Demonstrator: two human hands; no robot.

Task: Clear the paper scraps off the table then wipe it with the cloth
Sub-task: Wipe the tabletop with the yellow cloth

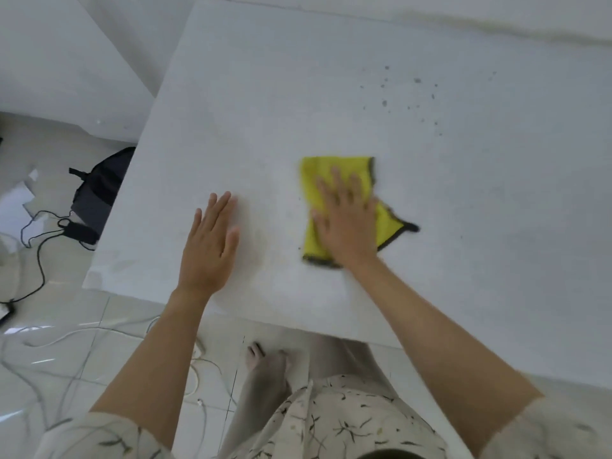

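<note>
Right hand (pixel 346 217) flat, fingers straight, pressing crumpled yellow microfibre cloth with dark trim (pixel 344 207) on white table (pixel 265 94); left hand (pixel 210 240) flat, released.

Right hand (pixel 346 220) flat on yellow cloth (pixel 334 180), left hand (pixel 210 246) flat on white table (pixel 298 77).

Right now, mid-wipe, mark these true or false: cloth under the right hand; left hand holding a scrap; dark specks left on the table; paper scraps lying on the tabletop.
1. The right hand presses flat on the yellow dark-edged cloth. True.
2. The left hand holds a paper scrap. False: it lies open and flat on the white table, holding nothing.
3. Dark specks remain beyond the cloth. True.
4. White paper scraps lie on the tabletop. False: they lie on the floor left of the table.
</note>
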